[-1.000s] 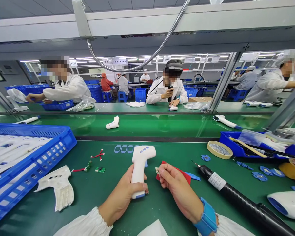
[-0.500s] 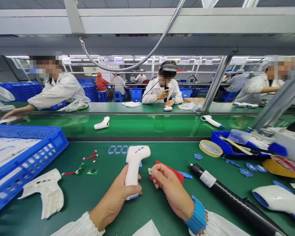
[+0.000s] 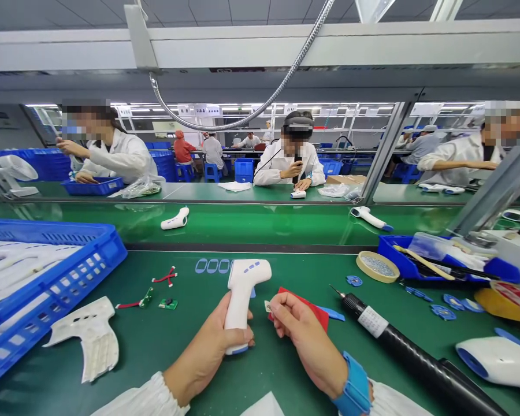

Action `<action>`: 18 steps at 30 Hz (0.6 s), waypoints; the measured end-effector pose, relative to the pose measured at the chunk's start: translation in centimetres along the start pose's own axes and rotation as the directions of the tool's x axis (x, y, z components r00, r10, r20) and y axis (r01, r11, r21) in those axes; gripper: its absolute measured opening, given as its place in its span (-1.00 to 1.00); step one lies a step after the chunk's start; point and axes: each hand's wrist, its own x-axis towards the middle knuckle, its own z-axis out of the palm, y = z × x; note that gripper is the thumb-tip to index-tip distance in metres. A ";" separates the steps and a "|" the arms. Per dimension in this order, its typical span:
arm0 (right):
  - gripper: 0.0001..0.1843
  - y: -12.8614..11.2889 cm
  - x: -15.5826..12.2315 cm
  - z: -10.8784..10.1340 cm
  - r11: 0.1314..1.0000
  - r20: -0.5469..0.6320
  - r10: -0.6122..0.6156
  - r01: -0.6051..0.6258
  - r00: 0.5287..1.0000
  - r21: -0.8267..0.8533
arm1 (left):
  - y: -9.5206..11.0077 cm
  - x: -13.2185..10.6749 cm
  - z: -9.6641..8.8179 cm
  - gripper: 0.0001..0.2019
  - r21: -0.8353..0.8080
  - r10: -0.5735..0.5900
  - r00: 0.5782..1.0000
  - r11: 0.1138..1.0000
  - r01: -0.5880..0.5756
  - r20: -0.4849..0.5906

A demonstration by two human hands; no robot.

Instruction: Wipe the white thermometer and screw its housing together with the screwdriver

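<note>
My left hand point(image 3: 210, 358) grips the handle of a white infrared thermometer point(image 3: 241, 294), its head tilted up and its blue-ended grip base showing below my fingers. My right hand point(image 3: 299, 335) pinches a small pale label point(image 3: 267, 306) between thumb and finger, close to the thermometer's head. A red pad point(image 3: 307, 308) lies partly under that hand. A blue wristband point(image 3: 353, 387) circles my right wrist.
A blue crate point(image 3: 47, 283) of white housings and a loose housing half point(image 3: 86, 338) lie left, near red-wired circuit boards point(image 3: 168, 304). A black electric screwdriver point(image 3: 398, 341), tape roll point(image 3: 377, 267) and blue tray point(image 3: 416, 260) lie right. Thermometers ride a green conveyor point(image 3: 260, 224).
My head view has shifted slightly, and both hands keep their hold. The co-worker across on the left has drawn an arm back from reaching out. The thermometers on the belt sit further left.
</note>
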 end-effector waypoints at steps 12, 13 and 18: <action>-0.72 -0.2 -1.0 0.8 0.975 0.115 -0.143 0.159 0.983 -0.154 | 0.1 0.1 0.3 -0.54 -0.035 0.026 1.000 0.999 -0.026 0.012; -0.74 -0.2 -1.4 1.2 0.963 0.147 -0.169 0.194 0.975 -0.184 | -0.1 0.1 0.4 -0.54 -0.036 0.043 0.999 0.998 -0.043 0.012; -0.81 0.0 -2.8 2.7 0.829 0.267 -0.321 0.405 0.909 -0.385 | -1.1 0.5 0.8 -0.48 -0.060 0.095 0.995 0.994 -0.096 -0.025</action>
